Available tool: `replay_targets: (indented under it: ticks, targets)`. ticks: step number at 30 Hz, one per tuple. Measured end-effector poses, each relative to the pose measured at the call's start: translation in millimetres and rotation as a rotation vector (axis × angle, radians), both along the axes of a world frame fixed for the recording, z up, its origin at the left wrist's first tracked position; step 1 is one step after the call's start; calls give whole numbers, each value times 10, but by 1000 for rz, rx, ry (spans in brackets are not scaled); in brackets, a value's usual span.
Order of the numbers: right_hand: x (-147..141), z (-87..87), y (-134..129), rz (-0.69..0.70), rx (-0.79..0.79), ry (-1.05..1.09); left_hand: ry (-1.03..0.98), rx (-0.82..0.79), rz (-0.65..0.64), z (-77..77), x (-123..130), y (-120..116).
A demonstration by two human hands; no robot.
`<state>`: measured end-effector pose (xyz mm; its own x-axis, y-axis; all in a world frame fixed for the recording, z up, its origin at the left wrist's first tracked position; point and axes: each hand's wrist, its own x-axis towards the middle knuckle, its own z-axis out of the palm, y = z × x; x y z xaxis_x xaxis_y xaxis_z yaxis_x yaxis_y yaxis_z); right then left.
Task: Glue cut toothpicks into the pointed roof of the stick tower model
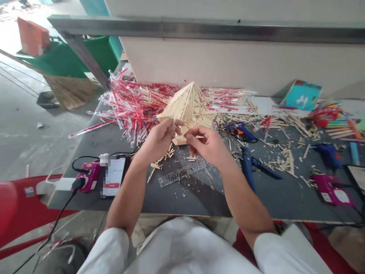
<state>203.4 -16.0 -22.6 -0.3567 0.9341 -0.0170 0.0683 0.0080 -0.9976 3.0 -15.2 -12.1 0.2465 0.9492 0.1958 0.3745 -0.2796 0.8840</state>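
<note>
A small house-like model of pale wooden sticks (186, 102) with a peaked roof stands on the dark table. My left hand (164, 139) is at the model's front left, its fingers curled near the lower edge of the roof. Just right of it, my right hand (207, 144) has thumb and index finger brought together in front of the model. Anything between those fingertips is too small to make out. Below both hands, a clear ruler (182, 174) lies among stick scraps.
Wrapped red-and-clear sticks (134, 102) are heaped at the back left. A phone (114, 177) and a pink power socket (89, 177) lie at the left. Rightward are blue cutters (248, 167), glue guns (241, 131), stick offcuts (285, 160) and another pink socket (332, 190). A metal rail (199, 29) crosses behind.
</note>
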Motion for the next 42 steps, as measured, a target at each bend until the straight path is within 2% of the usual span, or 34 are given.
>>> replay_targets:
  ticks: [2, 5, 11, 15, 21, 27, 32, 34, 38, 42]
  targets:
    - [110, 68, 55, -35, 97, -58, -51, -82, 13, -80, 99, -34]
    - [211, 100, 208, -131, 238, -79, -111, -128, 130, -230, 288, -57]
    - [171, 169, 496, -336, 589, -273, -148, -7, 359, -446, 612, -48]
    - [110, 233, 590, -429, 777, -356, -133, -18, 322, -506, 727, -50]
    - [82, 141, 691, -471, 801, -337, -77, -85, 339, -538, 740, -69]
    - [25, 78, 712, -460, 790, -316, 30, -109, 357, -465, 748, -66]
    - [-15, 88, 663, -500, 779, -299, 31, -156, 451, -383, 843, -61]
    - [-16, 88, 656, -508, 791, -322, 98, -119, 491, -333, 868, -57]
    - [-9, 77, 676, -503, 816, -387, 359, -39, 583, -242, 874, -47]
    - [-7, 50, 703, -502, 821, -416, 538, -10, 625, -178, 885, -48]
